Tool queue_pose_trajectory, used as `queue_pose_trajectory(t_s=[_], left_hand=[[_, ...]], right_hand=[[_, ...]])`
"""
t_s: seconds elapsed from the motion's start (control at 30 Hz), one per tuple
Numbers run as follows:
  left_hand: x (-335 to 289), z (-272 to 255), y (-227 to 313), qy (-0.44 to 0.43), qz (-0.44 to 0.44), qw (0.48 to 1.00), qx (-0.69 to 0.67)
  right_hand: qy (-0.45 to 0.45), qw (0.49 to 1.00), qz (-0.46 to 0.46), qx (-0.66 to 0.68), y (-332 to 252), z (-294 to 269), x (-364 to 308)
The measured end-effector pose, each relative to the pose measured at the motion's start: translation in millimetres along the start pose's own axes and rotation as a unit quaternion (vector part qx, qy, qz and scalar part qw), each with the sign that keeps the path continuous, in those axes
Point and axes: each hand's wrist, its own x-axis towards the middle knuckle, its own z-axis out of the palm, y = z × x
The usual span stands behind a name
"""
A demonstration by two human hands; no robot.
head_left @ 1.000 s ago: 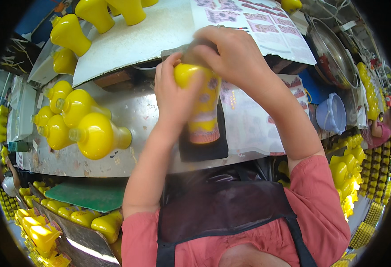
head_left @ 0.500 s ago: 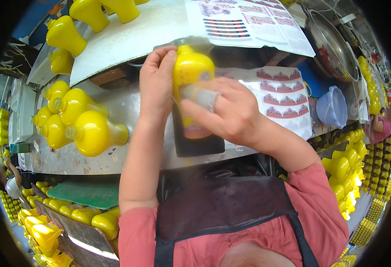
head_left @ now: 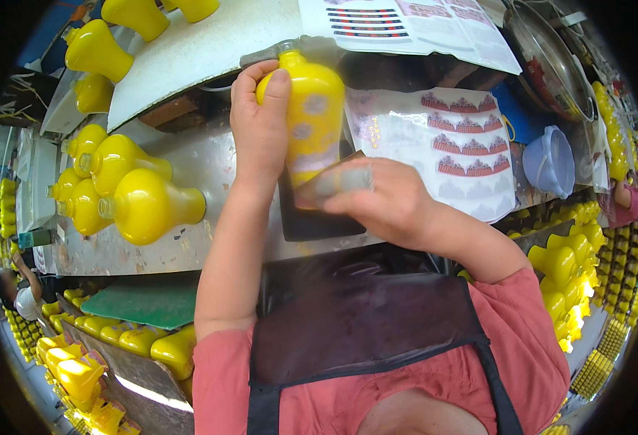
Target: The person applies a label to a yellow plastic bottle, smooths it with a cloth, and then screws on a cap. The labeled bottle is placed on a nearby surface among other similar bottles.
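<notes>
A glossy yellow bottle (head_left: 315, 90) with pale pinkish printed patches lies on a dark pad (head_left: 319, 228), its neck pointing away from me. My left hand (head_left: 261, 119) is closed round the bottle's left shoulder, thumb on top. In my right hand (head_left: 388, 192) is a flat, scraper-like tool (head_left: 340, 183) with a grey grip and a brown edge. It is pressed against or just over the bottle's lower end, which it partly hides; motion blurs it.
Several yellow bottles (head_left: 148, 206) lie on the metal table to the left. More yellow bottles (head_left: 97, 51) stand on a white board (head_left: 181, 58) behind. Printed decal sheets (head_left: 464, 156) are at right, beside a pale blue bucket (head_left: 549, 163) and a large metal pan (head_left: 551, 65). A person (head_left: 25, 297) is far left.
My right hand has moved the tool from the bottle's middle down toward its lower end, uncovering the printed patches. My left hand keeps its hold. The whole view has shifted slightly.
</notes>
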Motion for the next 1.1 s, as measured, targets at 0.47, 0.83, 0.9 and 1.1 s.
queue_pose_trajectory(t_s=[0.47,0.83,0.9,1.1], left_hand=[[-28,-6,-4,0.017,0.047,0.996,0.073],[-76,-7,3,-0.08,-0.07,0.982,0.156],[-75,-7,5,-0.088,-0.081,0.981,0.152],[-74,-3,4,-0.075,-0.074,0.987,0.12]], right_hand=[[0.126,0.937,0.314,0.085,8,7,-17],[0.181,0.93,0.31,0.078,28,15,-13],[0.19,0.931,0.307,0.051,34,15,-8],[0.183,0.948,0.26,-0.031,26,3,-7]])
